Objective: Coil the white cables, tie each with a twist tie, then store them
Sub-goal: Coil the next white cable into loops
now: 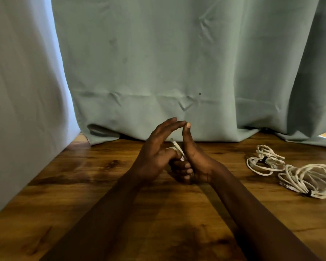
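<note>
Right hand (194,161) curls round thin white cable (177,148), likely keeping coil tight; left hand (156,149) straight-fingered, thumb steadying. Tied white coils (261,159) aside.

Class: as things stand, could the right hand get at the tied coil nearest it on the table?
Probably yes: only bare table lies between the right hand and that coil. But its fingers are curled round a white cable, so it would need freeing first.
</note>
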Available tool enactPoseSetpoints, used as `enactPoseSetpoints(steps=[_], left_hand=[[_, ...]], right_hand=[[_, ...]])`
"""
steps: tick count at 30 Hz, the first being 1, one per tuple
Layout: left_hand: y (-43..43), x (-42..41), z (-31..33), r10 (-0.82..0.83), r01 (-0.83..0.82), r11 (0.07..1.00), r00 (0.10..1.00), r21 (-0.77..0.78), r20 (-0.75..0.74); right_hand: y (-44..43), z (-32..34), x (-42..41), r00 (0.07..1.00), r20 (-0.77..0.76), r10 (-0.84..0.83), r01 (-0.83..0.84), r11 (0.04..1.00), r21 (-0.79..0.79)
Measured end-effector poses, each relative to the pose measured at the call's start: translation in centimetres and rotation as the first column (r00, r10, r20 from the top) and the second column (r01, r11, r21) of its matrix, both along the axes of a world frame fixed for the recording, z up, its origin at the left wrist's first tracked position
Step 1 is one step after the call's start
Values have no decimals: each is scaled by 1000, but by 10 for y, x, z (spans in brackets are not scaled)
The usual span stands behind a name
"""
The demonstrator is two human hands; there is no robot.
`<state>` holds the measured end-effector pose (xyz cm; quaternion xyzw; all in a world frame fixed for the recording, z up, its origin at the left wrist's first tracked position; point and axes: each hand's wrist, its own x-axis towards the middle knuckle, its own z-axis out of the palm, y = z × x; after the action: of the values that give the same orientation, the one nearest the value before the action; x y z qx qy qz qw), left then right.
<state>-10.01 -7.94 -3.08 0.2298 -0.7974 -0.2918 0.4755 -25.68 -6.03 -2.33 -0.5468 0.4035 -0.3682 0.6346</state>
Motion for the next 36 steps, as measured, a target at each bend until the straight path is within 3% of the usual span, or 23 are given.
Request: enactPoseSetpoints(steps=[3, 8, 14, 16, 19, 25, 30, 33, 36], left_hand=[[-6, 6, 3, -86, 94, 985, 994, 143, -66], [-8, -1, -5, 58, -37, 989, 987, 145, -148], [-18, -4, -12, 169, -59, 934, 942, 352, -291], [-18, -6, -12, 174, -65, 939, 937, 339, -303], [-8, -16, -14, 145, -96, 970, 965, 221, -217], [-10, -28, -15, 404, -422, 906, 879, -19, -255], [-14, -27, -20, 455, -493, 834, 868, -248, -199], [-18, -27, -24, 457, -490, 842, 870, -225, -184], [-21, -31, -26, 434, -456, 890, 863, -28, -258]], right_hand=[[0, 0, -4, 982, 99, 161, -167, 984, 57], [-2, 3, -10, 967, 180, 180, -198, 976, 86], [-6, 1, -3, 956, 226, 186, -211, 973, 94], [-5, 0, 1, 950, 249, 188, -218, 971, 96], [0, 0, 7, 967, 235, 95, -126, 985, 119], [4, 0, 22, 955, 214, -204, 195, 979, 59], [-3, -11, 32, 863, 133, -488, 505, 842, -188], [-8, -19, 32, 817, 158, -554, 576, 776, -257], [-10, -22, 30, 791, 122, -600, 605, 737, -301]])
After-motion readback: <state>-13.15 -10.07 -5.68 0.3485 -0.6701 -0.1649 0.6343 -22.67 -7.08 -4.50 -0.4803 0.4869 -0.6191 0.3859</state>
